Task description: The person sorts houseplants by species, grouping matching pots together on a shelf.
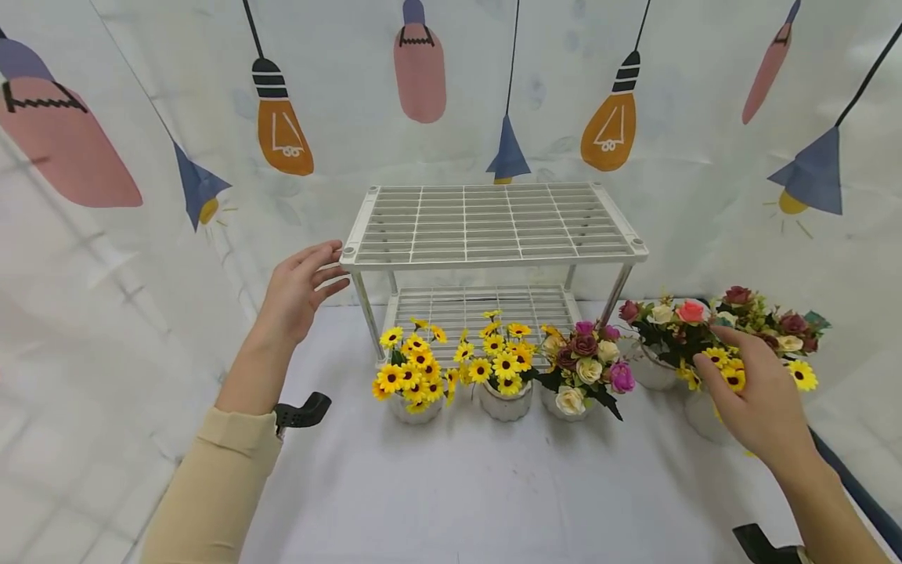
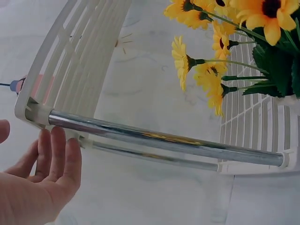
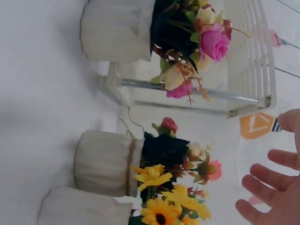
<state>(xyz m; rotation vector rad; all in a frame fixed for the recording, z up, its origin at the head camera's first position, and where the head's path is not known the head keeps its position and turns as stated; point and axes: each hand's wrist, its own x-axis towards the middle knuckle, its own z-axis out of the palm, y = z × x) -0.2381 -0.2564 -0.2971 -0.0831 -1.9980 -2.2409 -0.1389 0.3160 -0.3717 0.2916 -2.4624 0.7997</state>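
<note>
A white two-tier rack (image 1: 493, 223) stands at the back of the white table. My left hand (image 1: 320, 270) is open, its straight fingers right at the front left corner of the top shelf; whether they touch it I cannot tell. The left wrist view shows the fingers (image 2: 58, 154) just under the chrome leg (image 2: 164, 140). My right hand (image 1: 726, 368) hovers open above a sunflower pot (image 1: 705, 415) at the right. In the right wrist view its spread fingers (image 3: 267, 180) stay clear of the blooms (image 3: 159, 187).
Two sunflower pots (image 1: 412, 380) (image 1: 503, 372) and a rose pot (image 1: 581, 368) stand in a row before the rack. More rose pots (image 1: 658, 333) (image 1: 771, 321) sit at the right. A curtain printed with lamps (image 1: 282, 133) closes in the back and sides.
</note>
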